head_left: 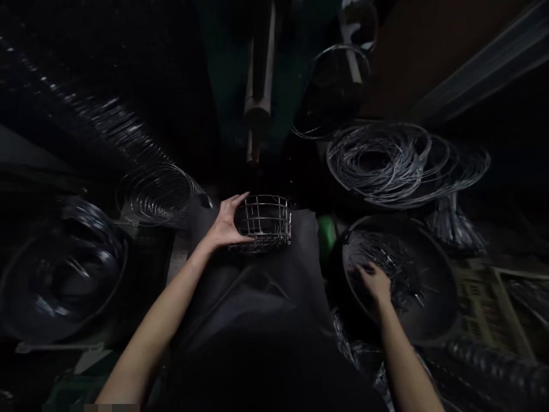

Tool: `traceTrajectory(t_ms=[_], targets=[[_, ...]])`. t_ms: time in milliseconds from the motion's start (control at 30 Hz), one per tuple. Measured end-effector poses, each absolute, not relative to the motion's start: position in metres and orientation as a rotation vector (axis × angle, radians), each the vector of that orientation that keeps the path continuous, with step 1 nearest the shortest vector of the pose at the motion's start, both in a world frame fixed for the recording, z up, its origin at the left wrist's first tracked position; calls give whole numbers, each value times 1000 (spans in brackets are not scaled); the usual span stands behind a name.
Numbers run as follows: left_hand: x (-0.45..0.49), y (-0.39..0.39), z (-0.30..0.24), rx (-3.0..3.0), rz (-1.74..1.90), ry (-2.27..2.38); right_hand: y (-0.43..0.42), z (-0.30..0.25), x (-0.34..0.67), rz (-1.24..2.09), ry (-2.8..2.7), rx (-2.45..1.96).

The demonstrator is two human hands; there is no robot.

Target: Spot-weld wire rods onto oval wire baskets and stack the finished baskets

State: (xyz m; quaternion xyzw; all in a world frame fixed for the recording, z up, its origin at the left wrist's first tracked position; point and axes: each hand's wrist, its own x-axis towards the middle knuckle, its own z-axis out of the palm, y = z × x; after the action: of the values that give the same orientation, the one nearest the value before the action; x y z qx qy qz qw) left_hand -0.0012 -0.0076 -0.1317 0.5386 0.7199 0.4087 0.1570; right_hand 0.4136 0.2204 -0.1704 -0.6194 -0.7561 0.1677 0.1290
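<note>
A small round wire basket [266, 222] rests upside down on a dark cloth over my lap. My left hand [226, 224] grips its left side, thumb on top and fingers curled round the wires. My right hand [374, 281] reaches into a dark round pan [433, 320] on the right that holds several short wire pieces [388, 257]. Its fingers are bent down among the wires; I cannot make out whether they hold one.
Coils of wire rings [386, 163] lie at the back right, a long wire spiral [158, 191] at the left, and a dark round tub [64, 269] at far left. A machine column [257, 103] stands straight ahead. The scene is very dim.
</note>
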Motion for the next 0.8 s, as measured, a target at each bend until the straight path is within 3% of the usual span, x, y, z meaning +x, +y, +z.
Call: traceTrajectory(t_ms=[100,200,433,600,667,800], targets=[[1,-5,-117,1576,1184,2094,225,-166,413,530,-1911,-1925],[0,0,-109,1606,1142,2118,200,-148,377,622,-1719,-1704],[-5,-1,-104,1534,1067,2181,130,-143,277,1231,-2032,-1254],[-11,-1,-100,1645,1022,2163,152,-84,230,1664,-2276,-866],[-12,0,-99,1723,981,2138,156,-61,205,1564,-2461,-715],[-19,-5,-97,1788,1019,2095,142,-53,171,804,-2848,-438]])
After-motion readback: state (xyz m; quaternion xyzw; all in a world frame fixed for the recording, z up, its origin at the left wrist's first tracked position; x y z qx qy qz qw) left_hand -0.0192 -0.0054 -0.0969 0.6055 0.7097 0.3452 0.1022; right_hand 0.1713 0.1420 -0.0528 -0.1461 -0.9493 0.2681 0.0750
